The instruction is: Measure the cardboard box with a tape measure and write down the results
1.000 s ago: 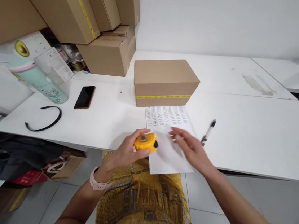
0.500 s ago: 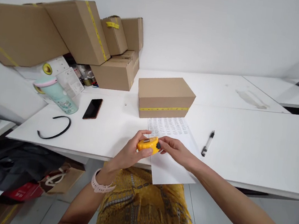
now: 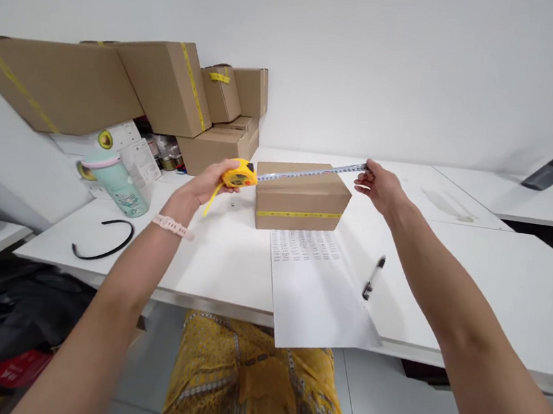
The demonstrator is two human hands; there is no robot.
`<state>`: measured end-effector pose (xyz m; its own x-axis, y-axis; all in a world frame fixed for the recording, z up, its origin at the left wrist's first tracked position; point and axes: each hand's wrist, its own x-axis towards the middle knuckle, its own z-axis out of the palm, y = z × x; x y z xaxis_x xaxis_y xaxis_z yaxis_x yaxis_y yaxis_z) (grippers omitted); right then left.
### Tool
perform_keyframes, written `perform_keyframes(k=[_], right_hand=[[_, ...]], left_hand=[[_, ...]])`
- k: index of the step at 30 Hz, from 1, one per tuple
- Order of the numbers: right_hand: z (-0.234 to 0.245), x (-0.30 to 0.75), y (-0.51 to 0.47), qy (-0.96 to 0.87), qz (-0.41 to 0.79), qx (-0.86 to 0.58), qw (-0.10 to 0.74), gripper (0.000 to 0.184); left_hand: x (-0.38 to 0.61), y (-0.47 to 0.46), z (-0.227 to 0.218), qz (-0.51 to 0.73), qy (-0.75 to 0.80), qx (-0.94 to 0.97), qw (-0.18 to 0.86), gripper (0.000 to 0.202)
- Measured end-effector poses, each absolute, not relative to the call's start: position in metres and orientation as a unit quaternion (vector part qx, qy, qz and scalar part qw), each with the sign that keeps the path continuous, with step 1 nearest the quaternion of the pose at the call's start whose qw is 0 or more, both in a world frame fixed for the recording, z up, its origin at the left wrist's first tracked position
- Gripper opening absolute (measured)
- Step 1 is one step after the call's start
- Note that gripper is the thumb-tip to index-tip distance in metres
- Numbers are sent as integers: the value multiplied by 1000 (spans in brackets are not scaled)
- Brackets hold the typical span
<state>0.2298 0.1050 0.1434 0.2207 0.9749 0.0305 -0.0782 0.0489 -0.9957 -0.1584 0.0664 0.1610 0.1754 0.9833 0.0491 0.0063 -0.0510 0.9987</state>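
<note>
Your left hand (image 3: 209, 182) is closed round the yellow tape measure (image 3: 240, 176), held just off the left end of the cardboard box (image 3: 300, 200). Your right hand (image 3: 378, 186) pinches the tip of the blade (image 3: 311, 171) past the box's right end. The blade runs along the box's far top edge. The box sits mid-worktop (image 3: 475, 272), toward the back edge. I cannot tell from this angle whether the blade rests on the cardboard or floats just above it.

Judgement: for a true reading, pull the blade taut and lay it flat, parallel to the long edge. Set the hook flush to one corner and read square over the other.

Around:
- The printed sheet (image 3: 316, 292) lies directly in front of the box and overhangs the front edge.
- The pen (image 3: 372, 279) lies just right of the sheet.
- The black band (image 3: 102, 249) lies near the front-left corner, with the green bottle (image 3: 117, 182) behind it.
- The stacked cartons (image 3: 170, 86) fill the back-left corner.

Nothing stands in the blade's line. The overhanging sheet could slip if brushed.
</note>
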Motion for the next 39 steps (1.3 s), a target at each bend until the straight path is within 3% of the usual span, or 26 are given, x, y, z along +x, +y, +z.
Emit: perform_keyframes(k=[4,10,21,39], right_hand=[[127,254,142,-406,402,-624,532,28],[96,240,165,-425,382,-662,485,20],[107,219,166,-459,393,-694,391,26],[91,215,174,-424,403,-683,437,26]], left_hand=[[-197,102,167,482,514,483,520,34],[-217,116,155,463,550,474,509,32],[-203,150,145,426,524,490,552,36],[-183,166,135,385,500,536,560,46]])
